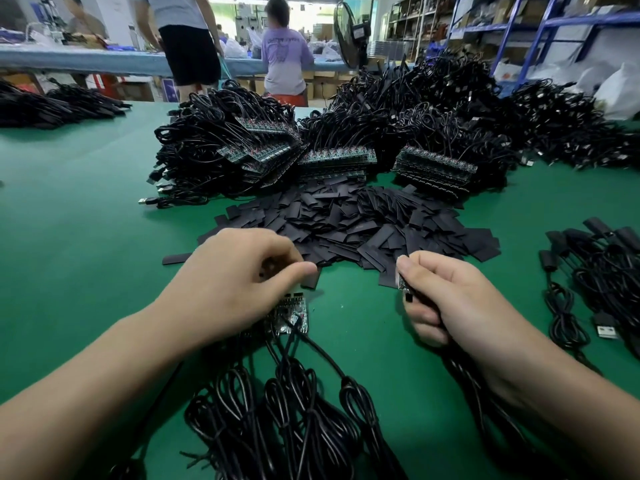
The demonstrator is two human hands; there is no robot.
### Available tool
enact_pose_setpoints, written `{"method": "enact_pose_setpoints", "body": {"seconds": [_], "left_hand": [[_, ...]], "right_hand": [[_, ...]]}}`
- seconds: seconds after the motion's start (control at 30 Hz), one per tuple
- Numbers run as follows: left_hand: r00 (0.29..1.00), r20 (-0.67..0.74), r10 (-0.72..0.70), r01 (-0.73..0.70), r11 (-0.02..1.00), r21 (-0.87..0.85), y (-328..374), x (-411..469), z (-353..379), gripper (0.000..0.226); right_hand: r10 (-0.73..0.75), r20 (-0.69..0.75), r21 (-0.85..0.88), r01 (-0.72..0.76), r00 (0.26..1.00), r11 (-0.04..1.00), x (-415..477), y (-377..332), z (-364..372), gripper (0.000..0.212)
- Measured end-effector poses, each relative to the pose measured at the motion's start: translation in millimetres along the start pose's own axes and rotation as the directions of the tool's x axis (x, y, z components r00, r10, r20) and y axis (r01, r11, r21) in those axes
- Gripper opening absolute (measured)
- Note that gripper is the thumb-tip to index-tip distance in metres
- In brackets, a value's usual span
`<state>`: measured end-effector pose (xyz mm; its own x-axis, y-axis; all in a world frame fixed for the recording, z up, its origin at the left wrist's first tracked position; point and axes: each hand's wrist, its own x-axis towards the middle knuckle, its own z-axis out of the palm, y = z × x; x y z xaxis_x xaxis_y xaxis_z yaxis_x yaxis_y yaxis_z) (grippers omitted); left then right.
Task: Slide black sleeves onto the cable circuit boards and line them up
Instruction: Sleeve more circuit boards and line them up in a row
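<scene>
A heap of flat black sleeves (363, 223) lies on the green table in front of me. My left hand (239, 282) pinches one black sleeve (309, 279) at the heap's near edge, with fingers curled. Under that hand lies a small stack of circuit boards (289, 315) with black cables (277, 410) running toward me. My right hand (446, 296) grips a single circuit board (402, 282) upright between thumb and fingers, its cable trailing below my wrist.
Big piles of cabled boards (332, 157) stand behind the sleeve heap. Sleeved cables (595, 271) lie at the right edge. More cable piles (52, 105) sit far left. People work at a bench (104, 60) beyond; a fan (349, 32) stands there.
</scene>
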<state>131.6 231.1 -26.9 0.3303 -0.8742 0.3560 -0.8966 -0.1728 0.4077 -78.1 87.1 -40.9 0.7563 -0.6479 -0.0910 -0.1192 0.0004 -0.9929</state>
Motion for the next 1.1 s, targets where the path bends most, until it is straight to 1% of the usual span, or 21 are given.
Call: {"method": "enact_pose_setpoints", "body": {"seconds": [0.03, 0.1, 0.13, 0.2, 0.27, 0.33, 0.43, 0.5, 0.57, 0.63, 0.7, 0.77, 0.83, 0.9, 1.0, 1.1], "left_hand": [[0.999, -0.036, 0.025, -0.024, 0.999, 0.034, 1.0, 2.0, 0.4, 0.026], [0.995, -0.049, 0.082, -0.076, 0.991, 0.109, 3.3, 8.4, -0.2, 0.018], [0.994, -0.024, 0.106, -0.100, 0.980, 0.169, 4.1, 12.5, -0.3, 0.022], [0.987, 0.070, 0.146, -0.161, 0.941, 0.298, 4.5, 22.6, 0.6, 0.031], [0.970, 0.158, 0.185, -0.233, 0.894, 0.383, 3.2, 32.3, 0.6, 0.032], [0.954, 0.207, 0.219, -0.287, 0.871, 0.400, -1.1, 40.0, -0.3, 0.029], [0.927, 0.225, 0.300, -0.366, 0.854, 0.369, -10.1, 47.3, 0.8, 0.023], [0.908, 0.202, 0.367, -0.418, 0.833, 0.363, -14.2, 48.9, 3.9, 0.019], [0.893, 0.141, 0.429, -0.449, 0.818, 0.359, -15.3, 48.8, 7.6, 0.015], [0.898, 0.044, 0.438, -0.430, 0.850, 0.305, -12.3, 48.1, 9.8, 0.016], [0.931, -0.022, 0.364, -0.356, 0.921, 0.160, -4.7, 46.7, 8.2, 0.018], [0.963, 0.003, 0.268, -0.267, 0.963, -0.039, 6.4, 44.0, 4.7, 0.017], [0.971, 0.076, 0.227, -0.205, 0.953, -0.224, 20.2, 38.0, 3.7, 0.015], [0.968, 0.121, 0.222, -0.170, 0.926, -0.338, 33.4, 27.6, 5.6, 0.011], [0.969, 0.149, 0.198, -0.117, 0.896, -0.427, 44.7, 11.8, 11.5, 0.004], [0.978, 0.119, 0.169, -0.092, 0.870, -0.484, 48.9, 0.9, 16.3, 0.009]], "right_hand": [[0.002, -0.012, -0.015, -0.002, 1.000, 1.000, 0.7, 0.1, 1.3, 0.029], [-0.047, -0.031, -0.137, 0.042, 0.998, 0.990, 0.5, 0.9, 3.5, 0.035], [-0.087, -0.028, -0.229, 0.078, 0.996, 0.970, -0.5, 1.1, 4.1, 0.038], [-0.158, 0.000, -0.402, 0.145, 0.987, 0.904, -4.0, 0.6, 4.1, 0.040], [-0.199, 0.028, -0.494, 0.186, 0.980, 0.849, -7.5, -1.0, 3.6, 0.039], [-0.212, 0.039, -0.501, 0.202, 0.977, 0.841, -10.1, -3.2, 4.5, 0.038], [-0.212, 0.038, -0.506, 0.201, 0.977, 0.839, -10.7, -3.6, 5.7, 0.042], [-0.217, 0.040, -0.512, 0.207, 0.975, 0.833, -10.5, -2.5, 5.5, 0.045], [-0.232, 0.047, -0.514, 0.223, 0.972, 0.828, -10.1, -0.8, 4.7, 0.043], [-0.248, 0.052, -0.500, 0.240, 0.967, 0.832, -8.8, 1.6, 3.5, 0.039], [-0.248, 0.051, -0.443, 0.244, 0.967, 0.863, -6.5, 4.1, 2.1, 0.033], [-0.244, 0.047, -0.359, 0.244, 0.969, 0.901, -4.9, 4.9, 1.7, 0.029], [-0.251, 0.056, -0.285, 0.256, 0.966, 0.924, -4.2, 3.9, 2.5, 0.025], [-0.259, 0.065, -0.226, 0.267, 0.964, 0.937, -4.3, 1.9, 3.7, 0.024], [-0.242, 0.082, -0.148, 0.252, 0.967, 0.956, -5.7, -1.9, 4.8, 0.025], [-0.213, 0.115, -0.109, 0.226, 0.970, 0.968, -7.2, -4.3, 5.2, 0.033]]}}
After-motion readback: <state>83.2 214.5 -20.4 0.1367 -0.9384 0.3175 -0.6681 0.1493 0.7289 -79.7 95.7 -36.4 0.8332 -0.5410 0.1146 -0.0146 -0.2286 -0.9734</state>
